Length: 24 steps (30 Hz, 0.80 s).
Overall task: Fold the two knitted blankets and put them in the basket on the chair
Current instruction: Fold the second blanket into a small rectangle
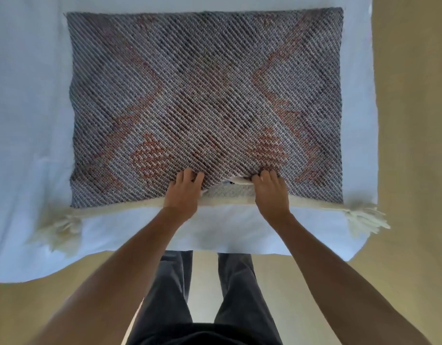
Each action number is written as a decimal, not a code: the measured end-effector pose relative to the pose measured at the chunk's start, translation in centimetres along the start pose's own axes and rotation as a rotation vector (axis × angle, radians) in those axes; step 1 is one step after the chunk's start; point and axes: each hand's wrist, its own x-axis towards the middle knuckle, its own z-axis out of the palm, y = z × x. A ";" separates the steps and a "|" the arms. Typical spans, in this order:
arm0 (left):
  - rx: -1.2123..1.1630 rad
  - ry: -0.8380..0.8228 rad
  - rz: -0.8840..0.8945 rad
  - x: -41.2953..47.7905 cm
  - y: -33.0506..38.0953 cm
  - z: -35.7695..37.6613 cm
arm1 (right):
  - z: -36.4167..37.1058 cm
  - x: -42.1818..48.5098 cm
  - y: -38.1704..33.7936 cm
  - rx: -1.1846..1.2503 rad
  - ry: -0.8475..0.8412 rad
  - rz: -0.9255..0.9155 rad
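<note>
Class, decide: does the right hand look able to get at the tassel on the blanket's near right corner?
Probably yes: the right hand grips the blanket at its near edge, and the tassel lies uncovered along that edge. It must let go first.

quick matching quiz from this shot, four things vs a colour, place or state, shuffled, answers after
Things:
1 blanket
2 sheet
3 tassels
4 left hand

Descriptions:
a white, under the blanket
b cream, at the near corners
c grey with an orange pattern
d grips the blanket's near edge

Pairs: 1c, 2a, 3b, 4d
</note>
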 end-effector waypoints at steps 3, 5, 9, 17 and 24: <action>0.015 -0.047 -0.014 -0.4 0.4 -0.6 | -0.7 -0.6 0.8 0.109 -0.006 -0.049; 0.043 -0.082 -0.007 -0.7 0.1 -0.8 | -0.8 -1.7 1.4 0.148 -0.019 -0.100; 0.105 -0.118 0.017 -1.2 -0.7 -0.8 | -0.4 -3.2 2.3 0.109 -0.099 -0.105; 0.123 -0.097 0.125 -0.2 2.2 0.8 | 0.6 -3.2 2.5 -0.028 -0.058 -0.059; 0.154 -0.082 0.194 0.6 5.2 -0.4 | -0.6 -6.4 7.8 0.004 -0.088 0.003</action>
